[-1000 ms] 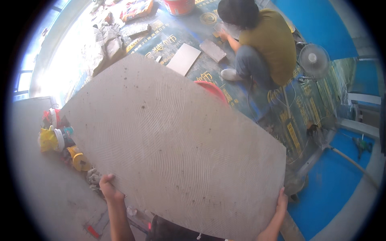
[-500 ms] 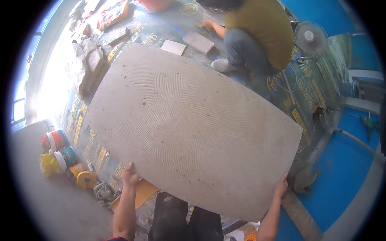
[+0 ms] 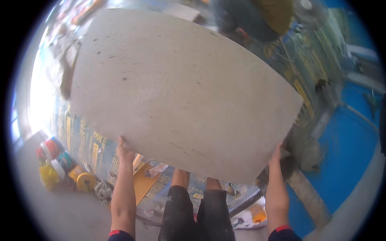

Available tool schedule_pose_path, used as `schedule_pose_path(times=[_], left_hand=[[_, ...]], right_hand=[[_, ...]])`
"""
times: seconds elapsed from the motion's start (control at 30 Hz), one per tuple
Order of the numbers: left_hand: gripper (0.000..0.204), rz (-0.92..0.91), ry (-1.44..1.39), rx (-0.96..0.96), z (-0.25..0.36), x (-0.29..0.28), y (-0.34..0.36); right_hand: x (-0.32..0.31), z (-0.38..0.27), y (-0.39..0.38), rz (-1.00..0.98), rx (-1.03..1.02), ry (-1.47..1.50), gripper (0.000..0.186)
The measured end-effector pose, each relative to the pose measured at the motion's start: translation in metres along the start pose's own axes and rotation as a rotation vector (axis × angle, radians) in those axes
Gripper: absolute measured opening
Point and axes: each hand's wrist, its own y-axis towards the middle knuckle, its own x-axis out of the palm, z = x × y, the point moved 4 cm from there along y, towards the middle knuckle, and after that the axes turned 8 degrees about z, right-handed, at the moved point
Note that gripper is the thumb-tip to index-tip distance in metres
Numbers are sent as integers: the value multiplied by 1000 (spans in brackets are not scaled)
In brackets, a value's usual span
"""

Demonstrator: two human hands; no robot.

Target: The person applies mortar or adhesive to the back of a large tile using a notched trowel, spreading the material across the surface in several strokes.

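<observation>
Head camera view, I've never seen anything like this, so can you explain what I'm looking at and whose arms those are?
There's no machine here. A person wears a fisheye camera on the head, looking down, so edges bend and their own forearms enter from below. Their bare left hand and right hand hold a large grey slab by its edges; comb-like ridges mark its upper face. Below it are the wearer's dark shorts. A patterned covering lies on the floor, with small buckets at far left. Another person is partly visible beyond the slab.
</observation>
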Motion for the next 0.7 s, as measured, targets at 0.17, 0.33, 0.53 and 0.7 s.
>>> schedule_pose_path(times=[0.17, 0.33, 0.53, 0.7], left_hand=[[57, 62, 131, -69, -26, 21, -5], [70, 197, 532, -154, -15, 25, -51], [42, 224, 1178, 87, 21, -38, -99], [30, -114, 1704, 214, -38, -50, -201]], right_hand=[[-23, -25, 9, 125, -101, -458, 76], [-69, -12, -80, 461, -543, -895, 45], [-172, 48, -111, 508, -431, -818, 44], [-146, 26, -66, 599, -980, -1243, 41]])
